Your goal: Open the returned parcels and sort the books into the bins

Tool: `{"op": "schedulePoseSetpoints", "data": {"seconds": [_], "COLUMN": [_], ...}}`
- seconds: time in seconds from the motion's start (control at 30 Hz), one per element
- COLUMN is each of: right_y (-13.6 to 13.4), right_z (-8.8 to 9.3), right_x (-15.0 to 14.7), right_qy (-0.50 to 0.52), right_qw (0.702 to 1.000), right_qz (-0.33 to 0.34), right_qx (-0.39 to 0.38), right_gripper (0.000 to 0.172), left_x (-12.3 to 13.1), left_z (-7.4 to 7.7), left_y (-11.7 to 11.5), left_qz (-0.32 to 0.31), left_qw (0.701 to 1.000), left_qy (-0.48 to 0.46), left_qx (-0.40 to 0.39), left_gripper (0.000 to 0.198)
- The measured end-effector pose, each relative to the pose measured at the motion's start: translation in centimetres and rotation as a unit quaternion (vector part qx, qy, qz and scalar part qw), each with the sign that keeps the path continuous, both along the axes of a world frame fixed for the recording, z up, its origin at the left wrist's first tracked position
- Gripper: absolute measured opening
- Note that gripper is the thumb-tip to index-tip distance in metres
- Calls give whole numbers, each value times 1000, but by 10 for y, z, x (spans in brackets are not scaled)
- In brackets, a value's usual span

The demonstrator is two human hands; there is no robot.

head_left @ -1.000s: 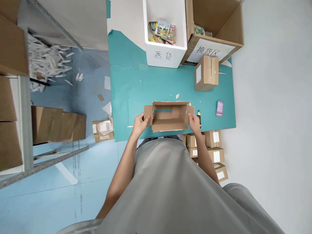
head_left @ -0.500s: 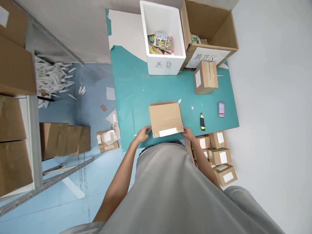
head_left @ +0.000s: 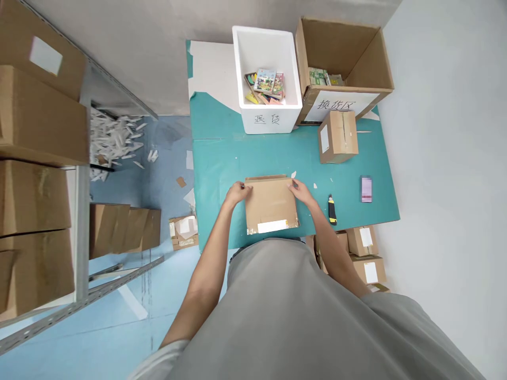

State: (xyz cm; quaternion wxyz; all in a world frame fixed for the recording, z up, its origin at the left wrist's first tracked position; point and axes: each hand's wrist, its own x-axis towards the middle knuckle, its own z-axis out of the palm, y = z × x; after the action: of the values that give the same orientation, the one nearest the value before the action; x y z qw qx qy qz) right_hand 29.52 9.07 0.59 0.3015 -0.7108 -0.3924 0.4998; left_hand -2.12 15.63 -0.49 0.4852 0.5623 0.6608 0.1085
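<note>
Here both hands [head_left: 269,192] grip a flat, matte cardboard box [head_left: 271,205].

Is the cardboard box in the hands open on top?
Shut on top: the cardboard box shows an unbroken panel with a white label; left hand and right hand hold its far corners.

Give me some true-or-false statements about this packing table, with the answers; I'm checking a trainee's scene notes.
1. The left hand and right hand both touch the far corners of the cardboard box on the teal table. True.
2. The utility knife is in the right hand. False: it lies on the table, to the right of that hand.
3. The white foam bin holds colourful books. True.
4. The small taped box sits inside the open cardboard bin. False: it stands on the table in front of it.
</note>
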Motion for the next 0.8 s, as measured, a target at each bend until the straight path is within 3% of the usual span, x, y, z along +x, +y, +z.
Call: {"op": "schedulePoseSetpoints", "data": {"seconds": [0.07,0.17,0.3,0.4,0.53,0.57,0.63,0.73,0.8], "right_y": [1,-17,-58,-81,-94,-96,-99,-98,-91], "right_z": [-5,-12,-18,-20,-14,-11,-6,-9,-22], "right_x": [-3,-4,-3,-4,-13,-15,-19,-17,-13], "right_qy": [-28,11,97,104,63,48,31,60,89], "right_qw": [999,994,985,984,988,992,998,972,971], "right_qz": [-23,-68,-79,-105,-134,-111,-2,179,185], "right_qx": [-20,-81,-119,-103,-50,-19,60,138,123], "right_gripper": [59,69,58,48,37,33,27,24,28], "left_x": [23,64,111,130,144,148,155,157,150], "left_z": [3,9,13,16,25,28,31,31,28], "left_y": [16,39,53,39,-12,-27,-55,-82,-87], "left_qz": [4,-18,-71,-81,-40,-28,4,24,24], "left_qw": [999,997,992,989,981,980,983,986,989], "left_qy": [32,58,36,28,40,45,76,100,85], "left_qx": [15,56,100,121,187,190,168,128,120], "left_gripper": [34,43,64,61,57,66,80,48,26]}}
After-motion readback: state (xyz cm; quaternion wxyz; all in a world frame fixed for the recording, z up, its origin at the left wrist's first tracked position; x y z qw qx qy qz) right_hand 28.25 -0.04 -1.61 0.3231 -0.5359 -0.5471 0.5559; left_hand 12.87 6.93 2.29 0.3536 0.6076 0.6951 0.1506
